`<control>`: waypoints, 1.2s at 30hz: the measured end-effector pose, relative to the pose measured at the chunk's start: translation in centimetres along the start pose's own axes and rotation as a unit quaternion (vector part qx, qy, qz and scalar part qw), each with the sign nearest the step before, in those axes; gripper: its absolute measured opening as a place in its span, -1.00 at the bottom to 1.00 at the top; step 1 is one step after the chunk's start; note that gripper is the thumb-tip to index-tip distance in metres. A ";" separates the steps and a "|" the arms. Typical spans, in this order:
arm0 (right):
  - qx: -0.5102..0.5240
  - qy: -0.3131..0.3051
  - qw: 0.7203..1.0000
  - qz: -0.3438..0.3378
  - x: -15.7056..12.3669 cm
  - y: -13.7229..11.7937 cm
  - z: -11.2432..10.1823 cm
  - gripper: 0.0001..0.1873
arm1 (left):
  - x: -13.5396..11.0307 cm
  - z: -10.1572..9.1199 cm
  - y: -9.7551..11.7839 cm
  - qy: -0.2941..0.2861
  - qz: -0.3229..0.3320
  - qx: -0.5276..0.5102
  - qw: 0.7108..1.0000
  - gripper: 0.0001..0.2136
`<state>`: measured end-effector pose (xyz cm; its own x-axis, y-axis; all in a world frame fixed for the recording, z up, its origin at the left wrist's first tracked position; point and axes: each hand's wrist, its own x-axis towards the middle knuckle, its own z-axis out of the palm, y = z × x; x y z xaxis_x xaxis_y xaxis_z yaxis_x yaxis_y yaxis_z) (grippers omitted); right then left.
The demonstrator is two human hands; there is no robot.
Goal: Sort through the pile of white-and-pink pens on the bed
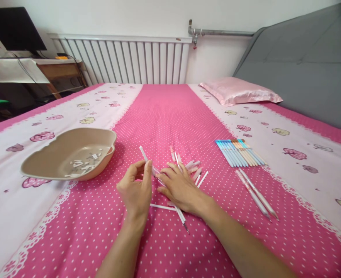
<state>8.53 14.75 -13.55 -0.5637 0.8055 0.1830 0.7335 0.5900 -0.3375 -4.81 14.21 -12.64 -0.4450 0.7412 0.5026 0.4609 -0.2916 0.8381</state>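
Observation:
My left hand pinches a thin white pen refill that slants up and to the left. Just to its right, my right hand rests on a loose pile of pens and refills on the pink dotted bedsheet, its fingers closed on the same refill's lower end. More white refills stick out from under the right hand toward me. Two assembled pens lie side by side further right.
A beige scalloped bowl holding several small white caps sits at the left. A neat row of blue and orange pens lies at the right. A pink pillow, grey headboard and white radiator stand beyond.

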 end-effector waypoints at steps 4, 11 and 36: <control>0.010 -0.019 1.000 0.008 -0.2 0.2 0.4 -0.51 | 0.0 0.0 0.0 0.000 0.001 0.007 1.000 -0.81; 0.001 -0.004 1.000 -0.007 -0.2 0.3 0.6 -0.53 | -0.1 0.1 -0.1 0.000 0.003 0.007 1.000 -0.81; -0.052 -0.027 0.990 0.128 -1.3 0.4 -4.7 -0.87 | 0.0 -0.1 0.3 -0.005 0.012 0.006 1.000 -0.82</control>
<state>11.31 14.22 -9.57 -0.3709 0.9271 0.0535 0.8887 0.3711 -0.2692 -4.72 14.06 -12.43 -0.4268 0.7398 0.5201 0.4804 -0.3018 0.8235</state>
